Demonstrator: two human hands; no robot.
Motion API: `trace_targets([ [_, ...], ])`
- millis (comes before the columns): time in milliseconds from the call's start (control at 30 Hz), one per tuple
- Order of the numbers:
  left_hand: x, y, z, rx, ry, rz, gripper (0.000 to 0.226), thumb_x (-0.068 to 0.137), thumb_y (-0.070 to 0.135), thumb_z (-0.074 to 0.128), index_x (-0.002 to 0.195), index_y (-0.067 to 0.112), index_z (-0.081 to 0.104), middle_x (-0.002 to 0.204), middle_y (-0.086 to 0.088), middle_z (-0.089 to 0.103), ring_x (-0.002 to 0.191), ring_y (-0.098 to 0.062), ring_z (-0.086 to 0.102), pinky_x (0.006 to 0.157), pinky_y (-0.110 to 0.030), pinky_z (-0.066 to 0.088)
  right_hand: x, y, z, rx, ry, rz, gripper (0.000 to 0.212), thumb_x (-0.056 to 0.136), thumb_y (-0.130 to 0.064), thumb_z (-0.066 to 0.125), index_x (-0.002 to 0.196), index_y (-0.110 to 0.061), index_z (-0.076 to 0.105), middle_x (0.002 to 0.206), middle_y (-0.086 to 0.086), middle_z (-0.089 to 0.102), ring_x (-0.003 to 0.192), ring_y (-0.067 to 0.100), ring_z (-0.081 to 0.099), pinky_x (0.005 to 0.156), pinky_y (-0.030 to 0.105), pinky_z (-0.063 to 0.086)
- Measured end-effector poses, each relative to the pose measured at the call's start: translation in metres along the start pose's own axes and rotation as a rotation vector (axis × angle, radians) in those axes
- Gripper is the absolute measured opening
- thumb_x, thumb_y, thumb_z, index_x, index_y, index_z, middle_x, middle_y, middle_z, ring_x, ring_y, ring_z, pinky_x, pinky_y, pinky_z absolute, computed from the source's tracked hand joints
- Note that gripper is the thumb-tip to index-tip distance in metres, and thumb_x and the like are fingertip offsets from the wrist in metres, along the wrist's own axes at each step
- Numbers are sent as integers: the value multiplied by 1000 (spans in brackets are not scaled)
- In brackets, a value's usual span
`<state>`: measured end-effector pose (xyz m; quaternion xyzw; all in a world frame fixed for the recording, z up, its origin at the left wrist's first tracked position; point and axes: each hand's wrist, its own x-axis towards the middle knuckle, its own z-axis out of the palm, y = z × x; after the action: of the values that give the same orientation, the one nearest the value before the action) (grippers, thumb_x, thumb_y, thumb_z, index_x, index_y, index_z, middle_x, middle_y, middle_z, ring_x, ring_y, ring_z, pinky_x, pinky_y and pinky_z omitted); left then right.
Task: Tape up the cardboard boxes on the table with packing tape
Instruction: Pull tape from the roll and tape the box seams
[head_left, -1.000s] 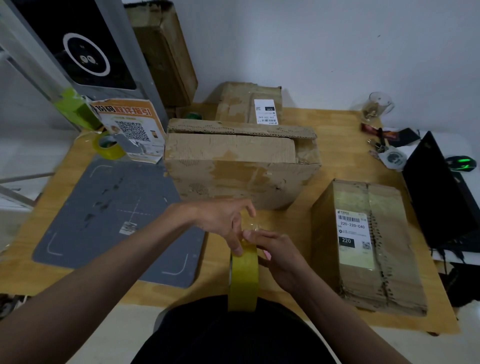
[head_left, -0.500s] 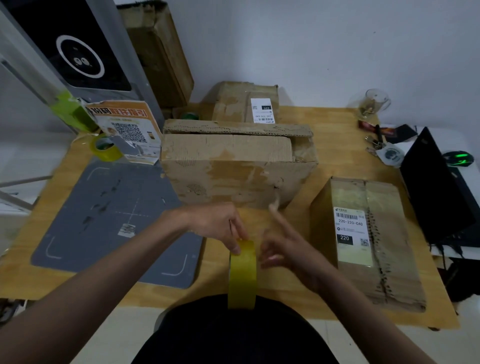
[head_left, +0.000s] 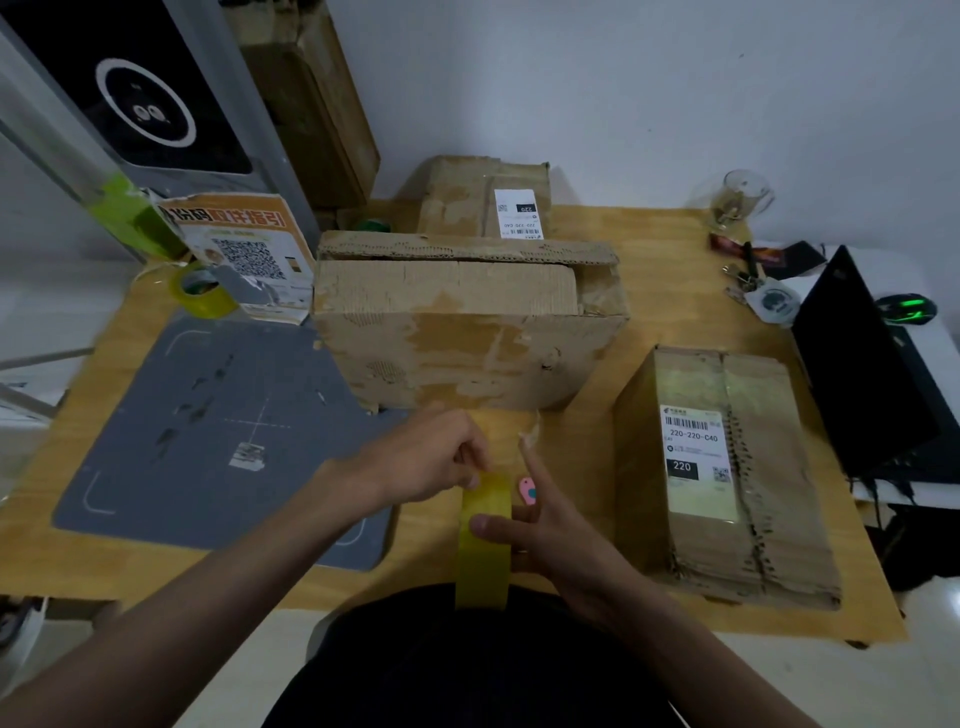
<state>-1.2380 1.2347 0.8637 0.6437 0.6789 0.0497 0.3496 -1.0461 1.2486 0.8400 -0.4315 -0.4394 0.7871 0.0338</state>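
Tape roll held on edge between both hands at the near table edge.

The yellow tape roll is pinched at its top by the curled fingers of the left hand; the right hand is laid against the roll's right side — thumb across the outer face, index finger extended with a scrap of tape on its tip. The large box, its top flaps unsealed, sits just beyond the hands on the wooden table. The labelled box lies to the right (well apart from the roll). A spare roll rests far left — beside the grey mat.
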Motion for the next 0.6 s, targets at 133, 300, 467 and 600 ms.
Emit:
trace_targets([
  [133, 1, -1, -6, -69, 33, -24, 9, 88, 9, 76, 92, 17, 77, 77, 7, 74, 76, 3, 65, 74, -24, 55, 1, 4, 0, -11, -15, -28, 119, 82, -8, 80, 158, -44, -4, 110, 17, 75, 109, 36, 69, 94, 52, 55],
  [300, 0, -1, -2, 46, -56, -28, 30, 94, 0, 54, 100, 29, 58, 81, 1, 72, 82, -2, 53, 80, -38, 53, 0, 6, -1, -34, -43, -60, 117, 84, -4, 78, 155, -47, -3, 108, 16, 75, 106, 34, 70, 89, 46, 57],
  [467, -1, 14, -17, 47, -189, 42, 31, 100, 5, 47, 114, 33, 48, 91, -5, 61, 84, -12, 50, 77, -41, 46, 18, 9, -3, -89, 27, -117, 104, 83, -8, 81, 155, -45, 16, 106, 5, 76, 104, 30, 71, 84, 52, 58],
  [600, 0, 5, -16, 70, -215, -33, 18, 104, 21, 49, 119, 30, 50, 92, 7, 55, 92, -20, 54, 82, -41, 48, 32, 9, -8, -172, 107, -183, 96, 82, -20, 83, 153, -42, 21, 73, -13, 71, 71, 7, 67, 65, 36, 58],
])
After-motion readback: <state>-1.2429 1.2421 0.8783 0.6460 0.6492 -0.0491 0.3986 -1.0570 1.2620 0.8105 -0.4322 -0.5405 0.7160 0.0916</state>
